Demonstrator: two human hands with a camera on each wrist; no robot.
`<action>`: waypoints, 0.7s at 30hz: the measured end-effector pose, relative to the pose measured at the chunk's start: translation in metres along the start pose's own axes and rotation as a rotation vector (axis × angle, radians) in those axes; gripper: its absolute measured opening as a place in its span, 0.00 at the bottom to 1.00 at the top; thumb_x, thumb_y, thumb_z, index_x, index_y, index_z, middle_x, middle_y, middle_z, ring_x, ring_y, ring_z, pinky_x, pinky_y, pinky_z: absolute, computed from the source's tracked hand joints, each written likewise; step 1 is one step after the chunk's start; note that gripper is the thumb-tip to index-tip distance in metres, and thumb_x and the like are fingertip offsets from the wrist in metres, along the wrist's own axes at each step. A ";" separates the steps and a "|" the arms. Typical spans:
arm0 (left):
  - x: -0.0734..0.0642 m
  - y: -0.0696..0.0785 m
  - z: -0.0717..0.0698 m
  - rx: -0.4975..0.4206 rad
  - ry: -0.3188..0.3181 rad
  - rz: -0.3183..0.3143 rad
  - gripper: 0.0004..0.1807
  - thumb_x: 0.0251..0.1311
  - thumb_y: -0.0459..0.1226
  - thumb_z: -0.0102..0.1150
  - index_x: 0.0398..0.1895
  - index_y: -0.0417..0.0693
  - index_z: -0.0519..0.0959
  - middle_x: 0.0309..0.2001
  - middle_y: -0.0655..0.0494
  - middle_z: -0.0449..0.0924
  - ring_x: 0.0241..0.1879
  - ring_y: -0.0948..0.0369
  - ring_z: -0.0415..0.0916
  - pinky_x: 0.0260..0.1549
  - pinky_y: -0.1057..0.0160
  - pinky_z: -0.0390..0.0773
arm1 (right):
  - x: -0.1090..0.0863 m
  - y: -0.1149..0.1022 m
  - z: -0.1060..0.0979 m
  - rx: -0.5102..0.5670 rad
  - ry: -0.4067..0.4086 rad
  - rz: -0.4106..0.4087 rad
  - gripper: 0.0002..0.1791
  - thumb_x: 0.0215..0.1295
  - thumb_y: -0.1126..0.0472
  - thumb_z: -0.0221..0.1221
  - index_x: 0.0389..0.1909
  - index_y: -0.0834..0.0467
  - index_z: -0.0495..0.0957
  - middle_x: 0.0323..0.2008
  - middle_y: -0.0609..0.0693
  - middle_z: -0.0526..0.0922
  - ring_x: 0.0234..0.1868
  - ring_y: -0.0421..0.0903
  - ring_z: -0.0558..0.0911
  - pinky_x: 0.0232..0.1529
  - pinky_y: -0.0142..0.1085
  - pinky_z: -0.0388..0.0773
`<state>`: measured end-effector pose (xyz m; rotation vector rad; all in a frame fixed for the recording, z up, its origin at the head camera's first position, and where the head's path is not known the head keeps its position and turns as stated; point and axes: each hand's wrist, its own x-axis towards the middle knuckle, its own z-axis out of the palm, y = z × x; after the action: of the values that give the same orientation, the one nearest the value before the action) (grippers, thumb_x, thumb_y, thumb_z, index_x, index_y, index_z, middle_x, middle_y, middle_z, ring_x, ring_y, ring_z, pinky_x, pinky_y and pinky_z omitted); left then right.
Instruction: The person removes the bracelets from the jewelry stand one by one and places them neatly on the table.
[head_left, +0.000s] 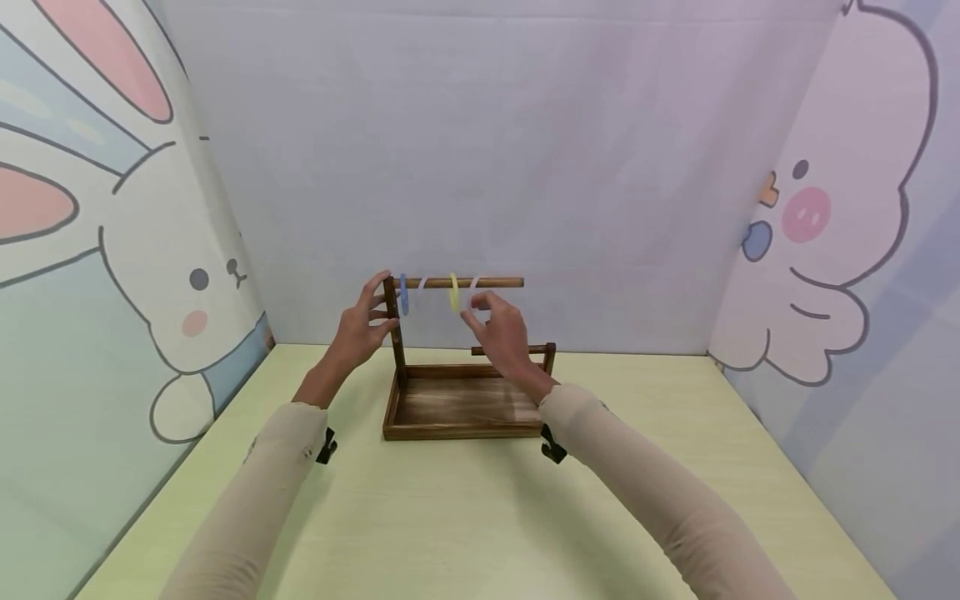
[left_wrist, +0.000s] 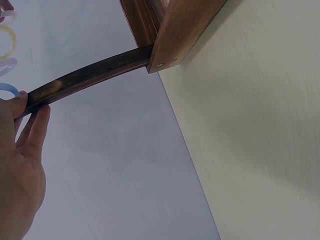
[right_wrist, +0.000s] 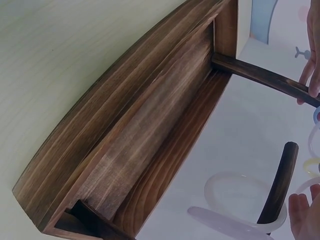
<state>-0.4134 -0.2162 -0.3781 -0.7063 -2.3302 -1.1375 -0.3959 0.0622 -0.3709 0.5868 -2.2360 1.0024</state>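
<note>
Tbh, with the left-hand grip [head_left: 358, 333] curled round the post [head_left: 397, 343] at 9 o'clock, the right-hand grip [head_left: 502, 333], pinched nearly closed, should ease the pale ring [head_left: 475, 284], hanging at the yellow ring's [head_left: 453, 293] 3 o'clock, squarely along the rod [head_left: 506, 282].

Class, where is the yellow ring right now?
In the head view, the yellow ring hangs near the centre on the upper bar, between one pale ring on its left and another by the right hand.
</note>
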 end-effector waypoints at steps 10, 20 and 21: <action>0.001 -0.003 -0.002 -0.008 -0.015 0.014 0.53 0.65 0.20 0.63 0.82 0.67 0.48 0.67 0.31 0.74 0.54 0.36 0.83 0.46 0.42 0.86 | -0.002 0.002 -0.004 0.124 0.016 -0.005 0.11 0.73 0.59 0.65 0.49 0.61 0.81 0.46 0.53 0.88 0.50 0.48 0.88 0.46 0.41 0.87; 0.001 -0.004 -0.002 -0.001 -0.025 0.033 0.56 0.64 0.19 0.62 0.84 0.70 0.46 0.64 0.31 0.76 0.53 0.35 0.83 0.48 0.42 0.85 | -0.004 0.001 -0.009 0.142 0.058 0.006 0.15 0.74 0.62 0.64 0.58 0.60 0.79 0.47 0.57 0.89 0.47 0.47 0.90 0.48 0.41 0.87; 0.001 -0.004 -0.002 0.000 -0.024 0.036 0.56 0.64 0.19 0.63 0.84 0.69 0.46 0.64 0.31 0.76 0.53 0.35 0.83 0.48 0.43 0.85 | -0.004 0.002 -0.010 0.137 0.063 0.005 0.15 0.74 0.63 0.63 0.59 0.60 0.79 0.47 0.58 0.89 0.46 0.48 0.90 0.48 0.42 0.87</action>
<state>-0.4159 -0.2197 -0.3784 -0.7632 -2.3276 -1.1196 -0.3908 0.0714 -0.3690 0.6012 -2.1268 1.1679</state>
